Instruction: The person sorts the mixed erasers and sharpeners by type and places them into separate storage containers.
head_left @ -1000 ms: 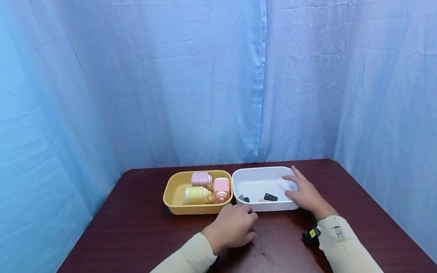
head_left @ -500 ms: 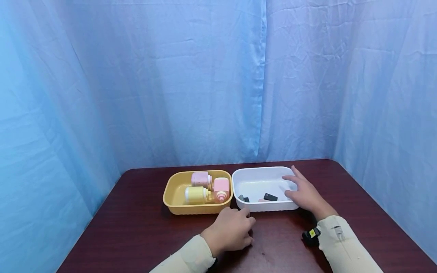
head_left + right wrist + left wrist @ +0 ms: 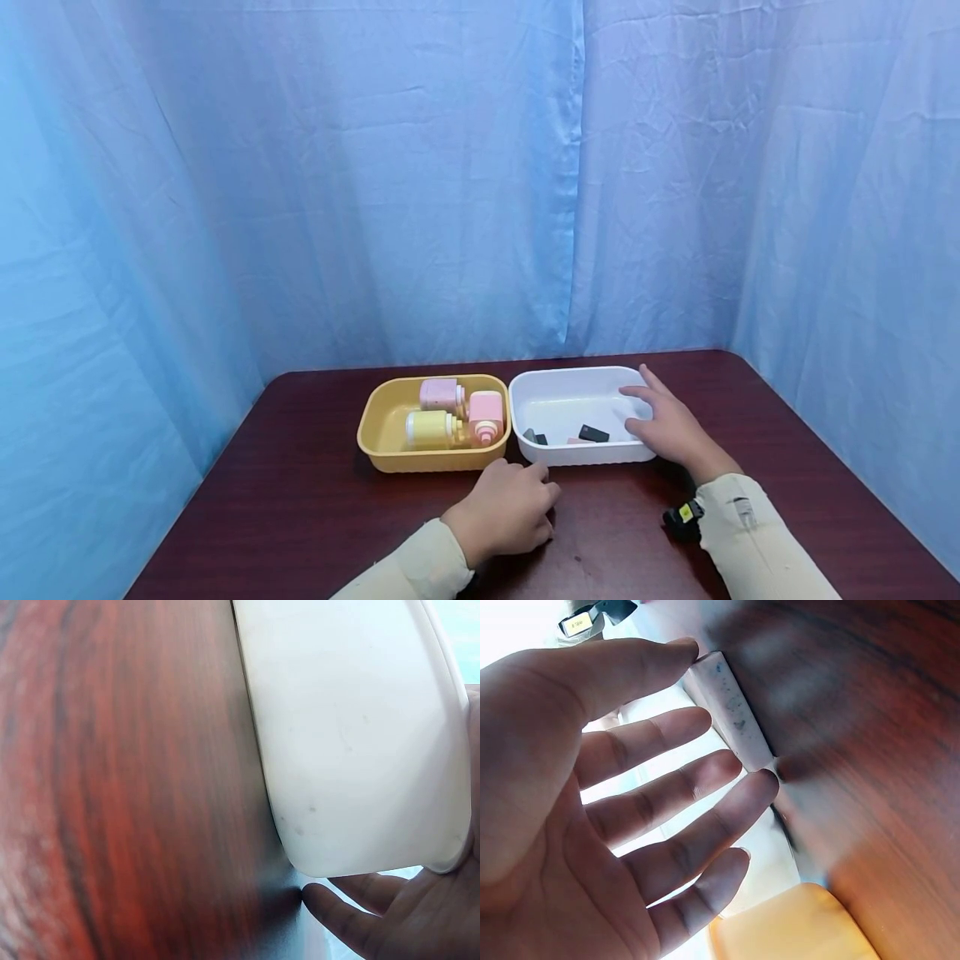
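My left hand (image 3: 506, 507) is low over the table, fingers bent, in front of the two bins. A smudged pinkish-white block (image 3: 733, 709), perhaps an eraser, lies at its thumb and fingertips in the left wrist view, apparently pinched close to the table. From the head view my hand hides this block. My right hand (image 3: 671, 425) rests over the right end of the white bin (image 3: 573, 454); some fingers reach inside, others lie outside the wall. Inside that bin are a black block (image 3: 595, 433), a pale pink piece (image 3: 576, 441) and small grey and dark pieces (image 3: 534, 436).
Left of the white bin stands a yellow bin (image 3: 390, 462). It holds a lilac bottle (image 3: 438, 393), a yellow bottle (image 3: 429, 428) and a pink bottle (image 3: 486, 408), all lying down. Blue curtains (image 3: 450, 183) hang around the dark red wooden table (image 3: 300, 500).
My left hand has shifted slightly left and toward me, away from the white bin's front wall. My right hand, the bins and their contents have stayed put.
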Tool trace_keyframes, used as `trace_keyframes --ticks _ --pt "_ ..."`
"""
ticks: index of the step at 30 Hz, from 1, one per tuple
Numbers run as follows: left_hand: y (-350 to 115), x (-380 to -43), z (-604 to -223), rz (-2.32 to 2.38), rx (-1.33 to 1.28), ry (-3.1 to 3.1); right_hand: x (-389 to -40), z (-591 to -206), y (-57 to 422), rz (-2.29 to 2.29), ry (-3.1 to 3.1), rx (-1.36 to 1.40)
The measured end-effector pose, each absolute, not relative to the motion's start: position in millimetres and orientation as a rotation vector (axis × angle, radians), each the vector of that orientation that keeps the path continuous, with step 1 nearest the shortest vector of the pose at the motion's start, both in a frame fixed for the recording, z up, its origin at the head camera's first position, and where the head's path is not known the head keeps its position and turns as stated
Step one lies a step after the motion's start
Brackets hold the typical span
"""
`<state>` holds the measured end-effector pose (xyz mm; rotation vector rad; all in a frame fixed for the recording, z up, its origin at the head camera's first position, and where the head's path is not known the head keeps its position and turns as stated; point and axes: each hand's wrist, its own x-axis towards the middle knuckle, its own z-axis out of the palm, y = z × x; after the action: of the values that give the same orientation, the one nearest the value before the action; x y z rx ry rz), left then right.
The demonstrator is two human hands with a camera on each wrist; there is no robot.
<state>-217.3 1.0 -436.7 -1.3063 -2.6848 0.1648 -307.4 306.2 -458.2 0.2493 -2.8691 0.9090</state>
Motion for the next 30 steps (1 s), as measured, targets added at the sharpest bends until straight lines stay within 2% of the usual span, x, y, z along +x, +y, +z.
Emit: trace_keyframes --ticks 30 --pt "4.2 -220.6 -428.2 0.125 -1.373 -2.618 -304.0 -455.8 304.4 0.915 -2.86 0.254"
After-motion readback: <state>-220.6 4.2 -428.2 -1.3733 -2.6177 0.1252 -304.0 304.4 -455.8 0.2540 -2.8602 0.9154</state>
